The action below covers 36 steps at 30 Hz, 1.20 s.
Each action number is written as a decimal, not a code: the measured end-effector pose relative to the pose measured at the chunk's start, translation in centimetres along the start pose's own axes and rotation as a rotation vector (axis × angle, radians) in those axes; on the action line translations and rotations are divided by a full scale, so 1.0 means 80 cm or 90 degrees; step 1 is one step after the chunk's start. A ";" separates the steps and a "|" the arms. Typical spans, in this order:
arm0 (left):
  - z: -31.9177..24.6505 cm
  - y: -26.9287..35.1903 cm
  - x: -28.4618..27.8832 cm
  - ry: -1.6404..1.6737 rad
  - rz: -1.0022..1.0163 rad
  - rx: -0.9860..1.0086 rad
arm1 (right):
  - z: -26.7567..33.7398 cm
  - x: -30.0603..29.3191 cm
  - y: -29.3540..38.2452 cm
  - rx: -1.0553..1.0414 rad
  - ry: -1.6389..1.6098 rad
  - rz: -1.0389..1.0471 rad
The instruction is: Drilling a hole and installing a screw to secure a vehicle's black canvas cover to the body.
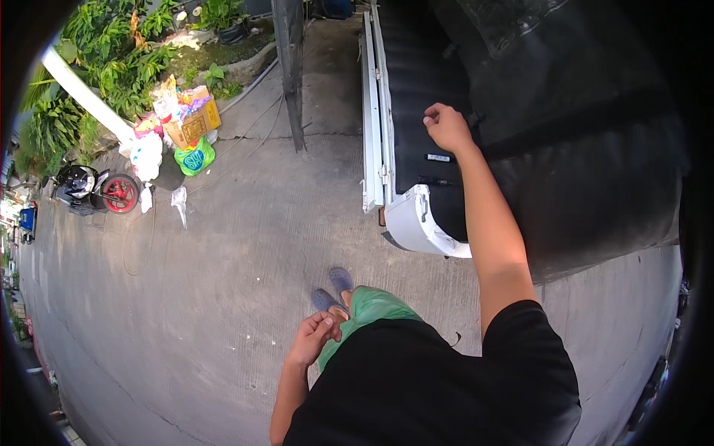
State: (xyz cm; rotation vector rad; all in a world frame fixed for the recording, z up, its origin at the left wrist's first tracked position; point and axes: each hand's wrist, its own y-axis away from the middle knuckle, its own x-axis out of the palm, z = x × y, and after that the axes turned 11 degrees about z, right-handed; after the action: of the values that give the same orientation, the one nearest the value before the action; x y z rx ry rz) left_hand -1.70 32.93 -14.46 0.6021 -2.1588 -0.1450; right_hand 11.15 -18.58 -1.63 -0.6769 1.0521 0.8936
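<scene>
My right hand (448, 129) is above a black lined surface (427, 83) at the white rear of a vehicle. Its fingers are curled in, and nothing shows in them. Just below it on that surface lies a small white and dark cylinder, perhaps a marker pen (438, 158). A slim dark object (434, 181), hard to make out, lies closer to the white corner panel (415, 214) with its metal latch. My left hand (313, 338) hangs beside my green shorts (379, 306), thumb against bent fingers, with nothing visible in it.
A hinged white panel (372, 111) runs along the vehicle's edge; a black cover (585, 184) drapes its right side. A dark metal post (290, 83) rises ahead. Left are a cardboard box (194, 124) of refuse, a green plastic bag (195, 159), a motorcycle (83, 187) and a thin cable (154, 234).
</scene>
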 end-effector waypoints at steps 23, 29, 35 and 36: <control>0.052 -0.022 0.039 0.032 0.010 0.040 | 0.155 0.013 0.177 0.020 -0.937 0.157; 0.095 -0.013 0.105 0.009 0.102 -0.010 | 0.132 0.025 0.456 -0.297 -0.638 0.215; 0.142 -0.004 0.164 -0.016 0.194 -0.173 | 0.015 0.031 0.630 -0.176 -0.570 0.230; 0.145 -0.011 0.178 -0.053 0.222 -0.227 | -0.002 0.034 0.651 -0.165 -0.606 0.200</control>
State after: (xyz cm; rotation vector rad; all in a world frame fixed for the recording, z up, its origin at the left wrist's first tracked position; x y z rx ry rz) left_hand -17.62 24.21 -11.61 0.0150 -2.2093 -0.3585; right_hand -33.71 7.41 -7.09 -0.2192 0.1801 1.4401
